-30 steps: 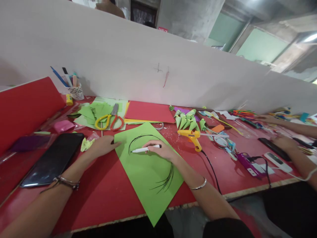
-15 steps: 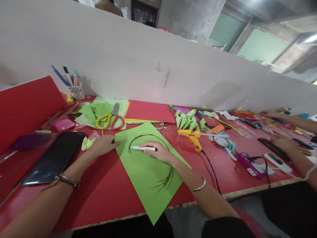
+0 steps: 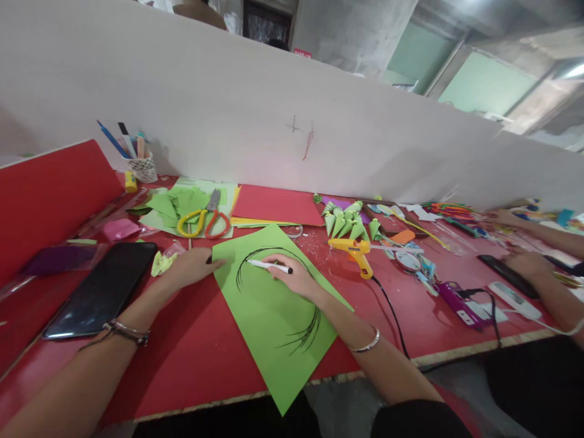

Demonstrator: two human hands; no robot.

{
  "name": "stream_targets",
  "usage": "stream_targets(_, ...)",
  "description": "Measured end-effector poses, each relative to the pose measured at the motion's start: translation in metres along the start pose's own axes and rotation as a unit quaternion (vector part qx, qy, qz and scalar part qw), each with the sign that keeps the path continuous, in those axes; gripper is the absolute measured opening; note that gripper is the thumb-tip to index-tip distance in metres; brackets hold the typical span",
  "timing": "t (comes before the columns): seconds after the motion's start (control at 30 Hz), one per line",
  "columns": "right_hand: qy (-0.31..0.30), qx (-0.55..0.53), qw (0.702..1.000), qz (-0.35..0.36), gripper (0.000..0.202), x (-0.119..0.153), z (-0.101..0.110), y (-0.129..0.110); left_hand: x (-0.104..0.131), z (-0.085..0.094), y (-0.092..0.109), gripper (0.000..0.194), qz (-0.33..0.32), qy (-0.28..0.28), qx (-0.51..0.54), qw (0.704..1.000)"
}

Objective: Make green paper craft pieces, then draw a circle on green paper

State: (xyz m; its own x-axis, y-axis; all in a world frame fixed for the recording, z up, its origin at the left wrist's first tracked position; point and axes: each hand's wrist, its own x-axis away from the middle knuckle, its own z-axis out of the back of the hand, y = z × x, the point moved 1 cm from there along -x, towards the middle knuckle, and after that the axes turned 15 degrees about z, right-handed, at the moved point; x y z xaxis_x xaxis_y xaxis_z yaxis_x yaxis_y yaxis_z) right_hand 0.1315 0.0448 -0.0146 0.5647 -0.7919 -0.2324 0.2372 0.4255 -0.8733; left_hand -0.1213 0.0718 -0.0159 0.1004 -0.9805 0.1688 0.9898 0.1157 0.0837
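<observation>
A sheet of green paper point(image 3: 269, 322) lies askew in front of me, its lower corner past the table's edge. Curved black strokes form part of a round outline on it. My right hand point(image 3: 294, 277) is closed around a white marker point(image 3: 262, 264) with a black end, its tip over the upper-left arc. My left hand point(image 3: 194, 267) has its fingers curled at the sheet's left corner, holding the edge down. Between those fingers shows a small dark bit that I cannot make out.
A phone point(image 3: 103, 289) lies at left, with pliers point(image 3: 207, 216) and green scraps behind. A yellow glue gun point(image 3: 354, 252), corded, lies right of the sheet, below green paper cones point(image 3: 344, 222). Further right are a purple power strip point(image 3: 463, 304) and another person's hands point(image 3: 529, 267).
The marker tip has moved slightly up and right along the arc, and more black strokes show at its left end. My left hand stays at the paper's corner.
</observation>
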Motion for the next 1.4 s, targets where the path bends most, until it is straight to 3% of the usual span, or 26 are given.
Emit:
stream_targets(0.1, -0.021, 0.014, 0.999, 0.028, 0.029, 0.001, -0.001, -0.001, 0.000, 0.000, 0.000, 0.045, -0.001, -0.001, -0.004, 1.000)
stream_targets(0.23, -0.094, -0.001, 0.995, 0.038, 0.028, 0.002, 0.004, -0.003, 0.000, 0.001, 0.001, 0.044, 0.000, -0.002, -0.011, 1.000)
stream_targets(0.4, -0.113, -0.016, 0.993, 0.034, 0.027, 0.002, 0.006, -0.004, 0.001, 0.001, 0.001, 0.045, -0.005, -0.002, -0.016, 1.000)
stream_targets(0.47, -0.096, -0.007, 0.995, 0.032, 0.027, 0.001, 0.004, -0.002, 0.001, 0.001, 0.001, 0.046, -0.007, -0.002, -0.014, 1.000)
stream_targets(0.6, 0.050, 0.058, 0.995, 0.061, 0.024, 0.000, 0.001, 0.005, 0.001, 0.001, 0.000, 0.048, -0.017, -0.002, -0.020, 1.000)
stream_targets(0.67, 0.088, 0.084, 0.989, 0.083, 0.021, -0.001, -0.001, 0.007, 0.001, 0.001, 0.000, 0.049, -0.023, -0.003, -0.020, 1.000)
stream_targets(0.77, 0.072, 0.108, 0.986, 0.101, 0.020, -0.001, -0.003, 0.007, 0.001, 0.000, 0.000, 0.050, -0.019, 0.003, -0.022, 1.000)
stream_targets(0.93, -0.058, 0.076, 0.990, 0.100, 0.024, 0.002, -0.002, 0.000, 0.001, 0.000, 0.001, 0.049, -0.010, 0.006, -0.039, 0.999)
stream_targets(1.0, -0.078, 0.045, 0.992, 0.092, 0.025, 0.003, -0.001, -0.002, 0.000, -0.001, 0.000, 0.049, -0.008, 0.006, -0.038, 0.999)
stream_targets(1.07, -0.053, 0.041, 0.995, 0.079, 0.025, 0.003, 0.000, -0.002, 0.000, -0.001, 0.000, 0.048, -0.008, 0.006, -0.031, 0.999)
stream_targets(1.23, 0.085, 0.099, 0.986, 0.106, 0.023, 0.000, 0.000, 0.004, 0.001, 0.001, 0.001, 0.048, -0.010, -0.001, -0.005, 1.000)
stream_targets(1.3, 0.097, 0.116, 0.983, 0.107, 0.022, 0.000, -0.001, 0.005, 0.001, 0.001, 0.001, 0.047, -0.008, -0.003, 0.000, 1.000)
stream_targets(1.4, 0.052, 0.136, 0.983, 0.115, 0.023, 0.001, -0.002, 0.003, 0.001, 0.001, 0.000, 0.045, -0.003, -0.001, 0.006, 1.000)
